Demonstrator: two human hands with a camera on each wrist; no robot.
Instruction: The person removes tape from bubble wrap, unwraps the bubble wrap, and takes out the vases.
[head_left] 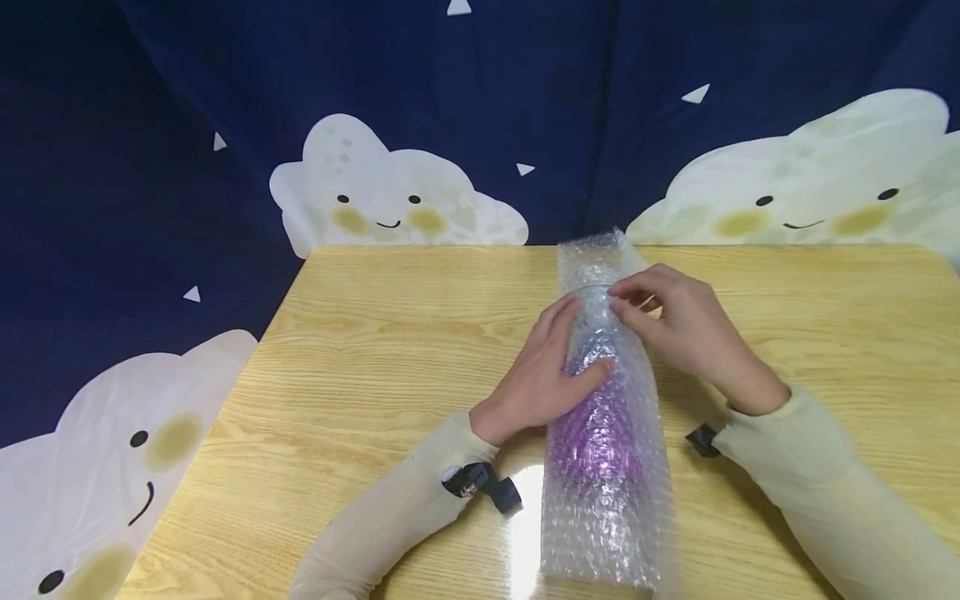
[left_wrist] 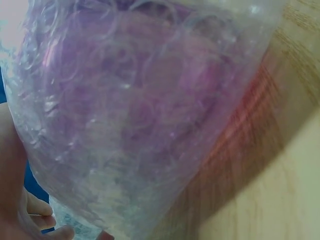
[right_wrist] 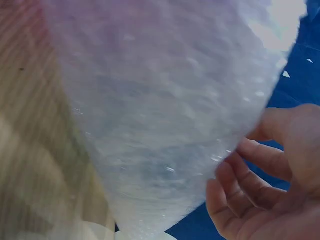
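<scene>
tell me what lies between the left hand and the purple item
Bubble wrap separates the left hand from the purple item, as the head view shows.

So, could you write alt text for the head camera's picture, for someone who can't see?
A person's left hand rests on bubble wrap around something purple on a wooden table while the right hand pinches the wrap. Behind hangs dark blue cloth with smiling clouds.

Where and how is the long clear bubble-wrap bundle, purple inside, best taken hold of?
Grip the long clear bubble-wrap bundle probably at its narrower far part, left hand from the left, right hand opposite: it tapers there, easier to encircle than the wider purple middle.
</scene>
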